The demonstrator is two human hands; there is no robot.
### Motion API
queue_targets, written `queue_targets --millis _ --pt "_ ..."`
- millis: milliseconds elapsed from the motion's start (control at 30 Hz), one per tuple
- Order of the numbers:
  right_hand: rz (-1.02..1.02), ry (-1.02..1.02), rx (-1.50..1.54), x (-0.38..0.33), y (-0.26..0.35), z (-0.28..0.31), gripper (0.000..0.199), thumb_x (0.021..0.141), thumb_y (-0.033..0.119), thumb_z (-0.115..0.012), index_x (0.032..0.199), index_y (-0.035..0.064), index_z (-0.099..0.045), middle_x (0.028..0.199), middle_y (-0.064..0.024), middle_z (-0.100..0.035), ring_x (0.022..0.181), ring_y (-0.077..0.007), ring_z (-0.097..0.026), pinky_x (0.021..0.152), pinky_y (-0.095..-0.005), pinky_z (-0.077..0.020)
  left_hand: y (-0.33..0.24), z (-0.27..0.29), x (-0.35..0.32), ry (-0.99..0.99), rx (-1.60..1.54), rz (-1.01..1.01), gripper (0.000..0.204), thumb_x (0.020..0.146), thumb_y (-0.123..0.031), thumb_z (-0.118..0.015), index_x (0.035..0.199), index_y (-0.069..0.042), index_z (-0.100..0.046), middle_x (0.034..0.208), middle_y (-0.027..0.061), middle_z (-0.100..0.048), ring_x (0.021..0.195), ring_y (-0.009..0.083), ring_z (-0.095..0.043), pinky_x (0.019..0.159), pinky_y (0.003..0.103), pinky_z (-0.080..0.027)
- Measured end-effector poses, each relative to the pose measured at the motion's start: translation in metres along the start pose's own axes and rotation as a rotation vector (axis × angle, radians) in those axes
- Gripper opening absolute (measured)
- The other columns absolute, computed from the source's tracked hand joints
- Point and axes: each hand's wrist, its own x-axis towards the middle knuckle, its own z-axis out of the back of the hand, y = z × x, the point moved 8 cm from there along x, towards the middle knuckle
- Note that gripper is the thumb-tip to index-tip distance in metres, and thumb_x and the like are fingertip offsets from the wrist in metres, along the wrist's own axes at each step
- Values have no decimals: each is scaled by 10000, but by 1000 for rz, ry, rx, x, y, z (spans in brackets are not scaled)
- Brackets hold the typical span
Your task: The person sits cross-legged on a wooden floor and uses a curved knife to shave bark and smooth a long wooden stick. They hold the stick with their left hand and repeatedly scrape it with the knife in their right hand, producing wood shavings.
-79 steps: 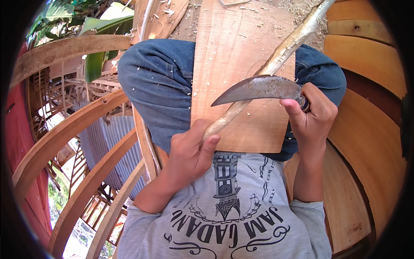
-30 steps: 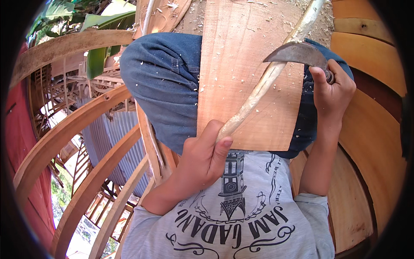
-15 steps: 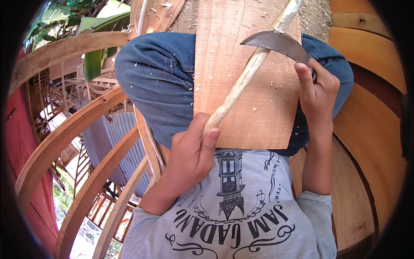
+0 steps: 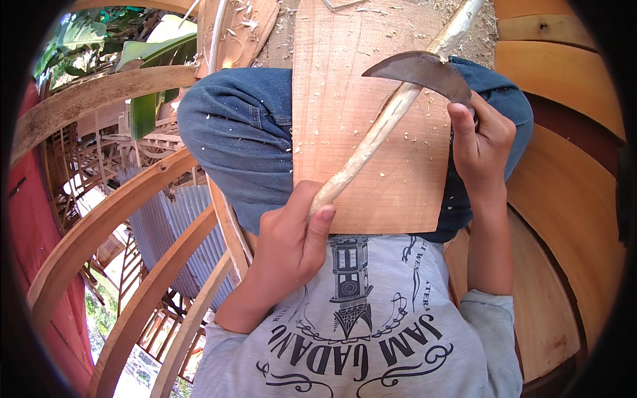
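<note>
On the lap board point(image 4: 345, 113), left hand point(image 4: 292, 245) fingers grip the stick point(image 4: 385, 126); right hand point(image 4: 481, 142) fingers clamp the curved knife point(image 4: 418, 69).

curved blade point(image 4: 418, 71) slid up the stick point(image 4: 388, 126), right hand point(image 4: 479, 136) raised

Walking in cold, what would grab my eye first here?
Probably the curved dark blade near the top, gripped by the right hand and laid across a pale peeled stick. The left hand clutches the stick's lower end over a wooden board on the person's lap, dotted with shavings.
</note>
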Motion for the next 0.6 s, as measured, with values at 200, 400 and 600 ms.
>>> queue_targets --millis 200,400,600 --pt "-60 -14 188 -9 12 -6 368 816 331 -682 689 7 -563 537 -83 -470 421 -170 -422 415 -277 -348 1 4 -3 11 17 -32 178 944 -166 -481 948 8 -520 559 108 -455 456 217 -531 456 301 -380" --pt "274 121 -21 -14 39 -10 382 829 340 -663 665 15 -547 506 -77 -448 414 -139 -413 403 -272 -338 -1 -2 -2 29 -76 -10 290 965 -269 -434 875 -1 -500 593 23 -405 520 97 -402 482 247 -307" --pt "380 85 -2 -19 45 -9 411 829 335 -664 622 13 -514 477 -77 -427 387 -162 -394 391 -278 -328 -5 -4 -1 2 -93 2 351 973 -319 -416 842 -3 -490 619 -6 -398 560 54 -361 499 220 -281"
